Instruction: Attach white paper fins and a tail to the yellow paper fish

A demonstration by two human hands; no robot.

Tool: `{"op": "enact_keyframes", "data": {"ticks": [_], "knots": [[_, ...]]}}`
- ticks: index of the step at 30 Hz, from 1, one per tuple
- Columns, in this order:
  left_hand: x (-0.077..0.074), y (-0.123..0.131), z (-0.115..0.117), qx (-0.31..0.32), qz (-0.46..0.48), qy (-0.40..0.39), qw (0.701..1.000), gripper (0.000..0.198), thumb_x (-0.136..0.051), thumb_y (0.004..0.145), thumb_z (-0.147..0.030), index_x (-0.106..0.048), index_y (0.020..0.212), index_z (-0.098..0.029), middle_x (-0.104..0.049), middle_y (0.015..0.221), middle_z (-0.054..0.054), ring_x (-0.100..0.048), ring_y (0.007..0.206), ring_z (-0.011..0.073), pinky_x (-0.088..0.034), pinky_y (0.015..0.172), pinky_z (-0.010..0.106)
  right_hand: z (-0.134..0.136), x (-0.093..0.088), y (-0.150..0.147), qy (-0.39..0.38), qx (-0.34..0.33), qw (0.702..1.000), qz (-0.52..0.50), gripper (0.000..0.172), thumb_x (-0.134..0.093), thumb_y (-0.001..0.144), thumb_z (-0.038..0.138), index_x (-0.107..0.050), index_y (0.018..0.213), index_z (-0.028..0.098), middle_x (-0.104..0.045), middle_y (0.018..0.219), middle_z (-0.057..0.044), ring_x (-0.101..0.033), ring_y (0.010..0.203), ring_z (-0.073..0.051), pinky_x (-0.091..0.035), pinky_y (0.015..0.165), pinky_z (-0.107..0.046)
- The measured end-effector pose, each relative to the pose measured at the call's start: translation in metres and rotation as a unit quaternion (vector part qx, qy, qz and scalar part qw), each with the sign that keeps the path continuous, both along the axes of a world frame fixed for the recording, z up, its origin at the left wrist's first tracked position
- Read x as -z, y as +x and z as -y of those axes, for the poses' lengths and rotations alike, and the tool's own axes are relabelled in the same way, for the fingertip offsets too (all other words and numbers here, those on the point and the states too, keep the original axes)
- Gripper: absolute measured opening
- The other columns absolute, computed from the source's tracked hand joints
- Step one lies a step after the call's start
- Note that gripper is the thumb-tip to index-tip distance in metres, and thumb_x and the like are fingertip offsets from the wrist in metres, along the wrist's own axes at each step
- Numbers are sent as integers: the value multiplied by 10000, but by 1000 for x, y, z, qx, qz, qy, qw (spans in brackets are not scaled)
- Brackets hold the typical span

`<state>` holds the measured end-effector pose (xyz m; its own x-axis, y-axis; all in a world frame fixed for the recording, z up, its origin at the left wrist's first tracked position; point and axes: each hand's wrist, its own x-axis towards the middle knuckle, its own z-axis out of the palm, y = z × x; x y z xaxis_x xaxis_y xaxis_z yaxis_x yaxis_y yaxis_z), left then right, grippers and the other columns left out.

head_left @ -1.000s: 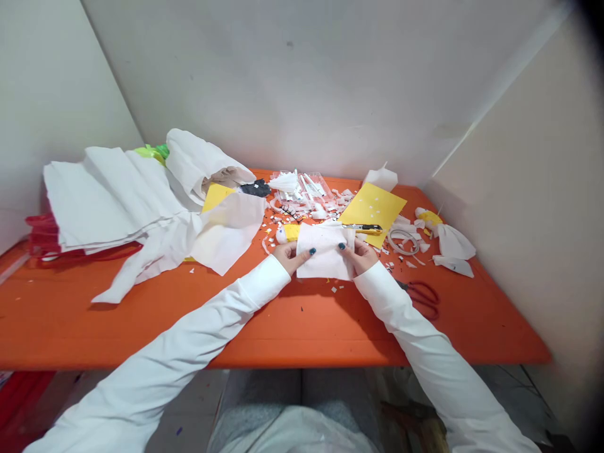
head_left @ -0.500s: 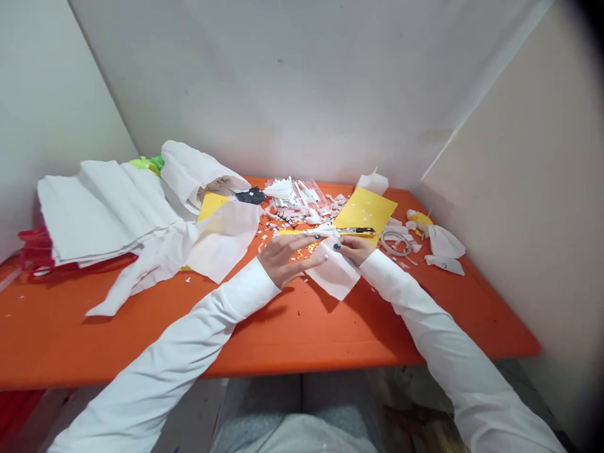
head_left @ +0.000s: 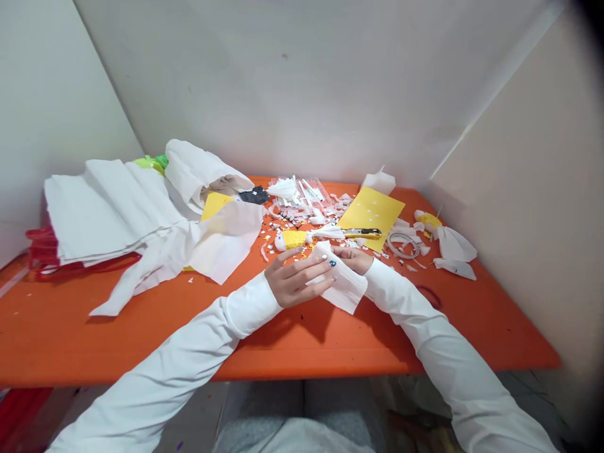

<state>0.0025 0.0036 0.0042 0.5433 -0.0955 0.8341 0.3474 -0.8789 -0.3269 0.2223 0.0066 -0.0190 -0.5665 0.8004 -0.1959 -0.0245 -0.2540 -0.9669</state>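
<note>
Over the front of the orange table (head_left: pixel 264 343), a piece of thin white crepe-like paper (head_left: pixel 346 286) is raised between my two hands. My right hand (head_left: pixel 356 259) is closed on its upper right edge, with the fingertips partly hidden behind the paper. My left hand (head_left: pixel 299 280) has its fingers stretched out and lies against the paper's left side. Just beyond my hands lies a small yellow wrapped figure (head_left: pixel 293 239) with a pale round end and a gathered white paper tail (head_left: pixel 328 232). A yellow-and-black utility knife (head_left: pixel 362 233) lies right of the tail.
White paper sheets (head_left: pixel 113 207) and a white roll (head_left: pixel 202 176) lie left. At the back are a clear tray of markers (head_left: pixel 302 190) and scattered scraps. A yellow sheet (head_left: pixel 372 217), a tape ring (head_left: pixel 402 246) and another yellow-and-white figure (head_left: pixel 429 221) lie right.
The white paper has been lifted and drawn toward me, away from the yellow figure. Both hands have moved nearer the front edge, and the yellow figure now shows.
</note>
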Motion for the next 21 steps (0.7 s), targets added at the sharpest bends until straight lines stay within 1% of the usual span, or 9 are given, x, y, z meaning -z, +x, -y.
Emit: {"op": "enact_keyframes", "data": {"ticks": [2,4,6,10,12,14,16,19,21], "knots": [[-4,-6,3,32,-54,-76,995,139,-552,867,-158,-616,946,-253,-720,945,-44,-625,992,91,-414,957,298,-3,4,7,5,18,999,36,532,-761,536,534,-567,889,185,-638,771,4,-596,645,-113,-466,642,-246],[-5,-9,4,54,-115,-135,983,140,-498,892,-150,-617,935,-207,-721,853,-7,-650,843,105,-468,795,265,-7,5,17,21,47,996,79,532,-795,485,496,-583,851,174,-615,673,20,-572,583,-109,-452,595,-245],[-1,-9,3,53,-168,-161,971,181,-448,912,-162,-627,915,-187,-708,798,15,-632,716,109,-457,660,243,-11,4,28,50,83,988,119,514,-808,474,451,-595,846,168,-594,621,31,-546,553,-105,-438,575,-245],[15,-3,1,2,-229,-194,954,301,-357,933,-158,-647,854,-184,-673,728,24,-600,640,109,-427,584,227,-8,-6,38,127,175,961,170,401,-773,567,388,-588,856,182,-629,752,3,-578,695,-119,-443,671,-252],[22,-1,1,-13,-232,-255,939,297,-372,930,-199,-655,844,-183,-668,717,28,-607,659,114,-433,592,216,3,-12,32,173,155,953,193,361,-758,595,380,-595,852,186,-648,829,-20,-597,778,-140,-445,680,-250],[25,0,1,-14,-227,-364,903,239,-442,903,-261,-661,855,-181,-683,747,32,-621,687,121,-439,601,208,16,-15,20,247,61,939,230,358,-750,610,386,-604,869,188,-661,878,-37,-608,817,-153,-446,650,-238],[24,0,1,-15,-211,-498,841,170,-552,836,-300,-662,884,-179,-697,774,27,-624,682,122,-435,592,200,27,-16,6,288,-5,918,275,379,-772,588,359,-603,880,188,-666,852,-32,-600,761,-141,-444,618,-224],[19,-3,-1,-18,-176,-643,745,229,-664,717,-296,-642,900,-161,-688,733,5,-588,595,100,-408,543,183,34,-11,-7,274,-26,897,347,220,-727,647,254,-607,813,173,-652,719,-4,-548,601,-99,-415,549,-200],[18,-7,-4,-19,-165,-688,706,225,-680,673,-284,-629,843,-147,-654,655,-13,-539,535,83,-388,513,175,33,-8,-9,248,-21,896,368,131,-684,685,218,-616,782,163,-638,655,11,-516,543,-82,-390,519,-187]]}}
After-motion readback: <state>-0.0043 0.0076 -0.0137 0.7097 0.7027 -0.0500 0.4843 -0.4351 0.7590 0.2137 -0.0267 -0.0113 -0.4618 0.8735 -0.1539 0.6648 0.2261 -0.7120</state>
